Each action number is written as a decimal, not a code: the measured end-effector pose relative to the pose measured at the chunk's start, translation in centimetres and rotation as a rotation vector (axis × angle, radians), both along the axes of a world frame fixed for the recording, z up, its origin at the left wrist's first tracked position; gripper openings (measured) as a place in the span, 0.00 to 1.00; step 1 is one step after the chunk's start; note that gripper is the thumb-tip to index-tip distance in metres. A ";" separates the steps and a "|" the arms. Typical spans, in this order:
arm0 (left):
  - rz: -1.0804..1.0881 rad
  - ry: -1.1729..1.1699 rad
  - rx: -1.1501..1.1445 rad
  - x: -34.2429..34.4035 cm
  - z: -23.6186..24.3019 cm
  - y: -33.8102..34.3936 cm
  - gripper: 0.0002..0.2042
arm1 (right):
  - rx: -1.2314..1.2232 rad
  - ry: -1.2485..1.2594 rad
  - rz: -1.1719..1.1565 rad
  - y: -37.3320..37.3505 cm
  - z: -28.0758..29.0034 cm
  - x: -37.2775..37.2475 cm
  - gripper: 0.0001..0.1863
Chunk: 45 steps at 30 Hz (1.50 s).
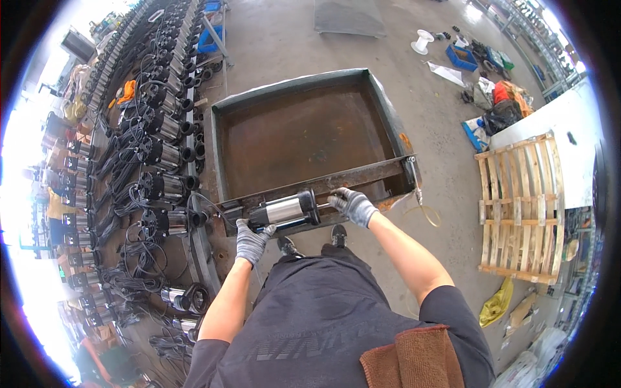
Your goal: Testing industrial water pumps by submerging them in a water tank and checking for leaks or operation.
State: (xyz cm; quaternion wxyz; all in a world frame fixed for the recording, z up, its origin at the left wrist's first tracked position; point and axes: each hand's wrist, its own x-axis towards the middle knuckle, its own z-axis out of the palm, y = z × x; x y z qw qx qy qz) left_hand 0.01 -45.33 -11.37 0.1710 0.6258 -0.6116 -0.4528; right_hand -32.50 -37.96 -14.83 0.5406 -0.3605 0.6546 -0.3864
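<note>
A pump motor (283, 209) with a silver cylindrical body and black ends lies sideways across the near edge of a large metal tank. My left hand (251, 244), in a grey glove, grips its lower side near the left end, thumb and fingers on the casing. A thin shaft (323, 205) sticks out of the motor's right end. The gloved fingers of my right hand (356, 207) close around the tip of that shaft. A black cable (208, 202) runs from the motor's left end toward the rack.
The rusty-bottomed tank (378, 97) has a crossbar (336, 181) along its near side. A fitting with a clear hose (422, 202) hangs at its right corner. Rows of similar motors (165, 152) with coiled cables stand left. A wooden pallet (521, 210) leans at right.
</note>
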 end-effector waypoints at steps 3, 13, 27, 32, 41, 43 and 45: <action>0.021 0.048 0.008 0.2 -0.1 0.3 0.36 | 0.030 -0.079 0.023 0.9 0.3 -0.5 0.23; 0.004 0.040 -0.051 0.8 -1.1 0.3 0.34 | 0.376 -0.376 -0.208 -1.0 3.4 0.4 0.10; 0.033 0.070 -0.015 -0.2 0.0 0.5 0.37 | -0.189 0.339 0.281 0.0 -0.9 -1.9 0.13; 0.048 0.111 0.024 0.7 -1.6 0.2 0.35 | -0.080 0.251 0.099 0.4 -0.2 -0.4 0.15; 0.066 0.112 -0.027 -0.6 1.0 0.6 0.32 | 0.146 0.229 0.079 -1.3 1.2 -0.1 0.26; 0.040 0.132 -0.035 -0.5 0.6 0.4 0.31 | 0.225 0.156 0.087 -1.4 1.4 -0.4 0.27; 0.042 0.104 -0.014 -0.3 -0.1 0.3 0.31 | 0.238 0.102 0.092 -1.2 0.6 -0.8 0.25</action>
